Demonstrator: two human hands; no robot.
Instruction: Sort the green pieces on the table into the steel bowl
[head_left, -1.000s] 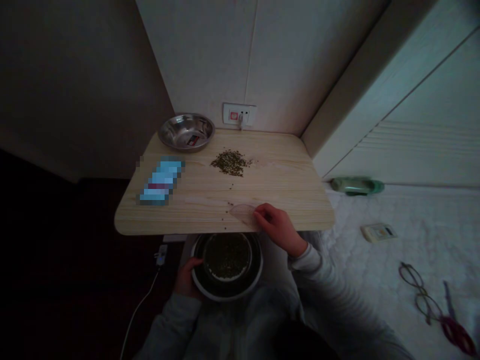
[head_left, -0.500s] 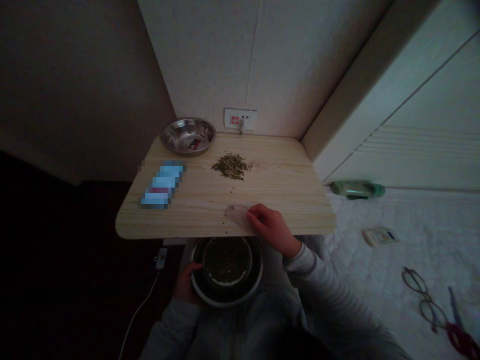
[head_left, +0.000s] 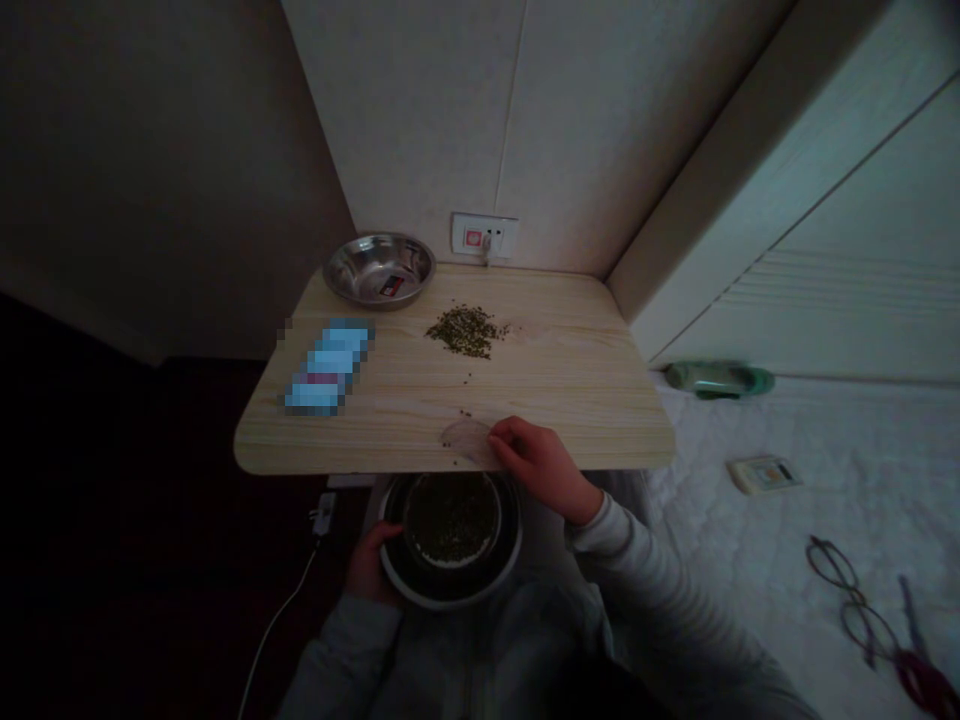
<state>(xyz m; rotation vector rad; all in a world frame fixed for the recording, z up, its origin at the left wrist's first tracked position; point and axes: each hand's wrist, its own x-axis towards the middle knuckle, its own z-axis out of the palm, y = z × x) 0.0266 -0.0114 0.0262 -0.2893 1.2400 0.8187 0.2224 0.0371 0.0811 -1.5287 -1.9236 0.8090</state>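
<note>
In my lap sits a wide bowl (head_left: 397, 588) with a pale rim, and a smaller round container (head_left: 454, 520) of dark grains stands inside it. My left hand (head_left: 377, 562) is closed on the bowl's left rim, thumb over the edge. Over the table's front edge, my right hand (head_left: 536, 458) pinches a thin, clear, rounded plastic piece (head_left: 466, 440), held low at the tabletop. A few loose grains lie around that piece. Farther back on the table is a loose pile of small greenish-brown grains (head_left: 466, 330), like dried beans.
The light wood table (head_left: 592, 400) stands against the wall. A steel bowl (head_left: 356, 265) is at its back left, a blurred-out phone (head_left: 330, 365) in front. A socket (head_left: 484, 236) is on the wall. Glasses (head_left: 855, 595), a green bottle (head_left: 720, 379) and a small box (head_left: 763, 474) lie on the white bedding.
My right hand has moved the clear piece slightly left and toward the table's front edge. The left hand keeps its hold on the bowl.
</note>
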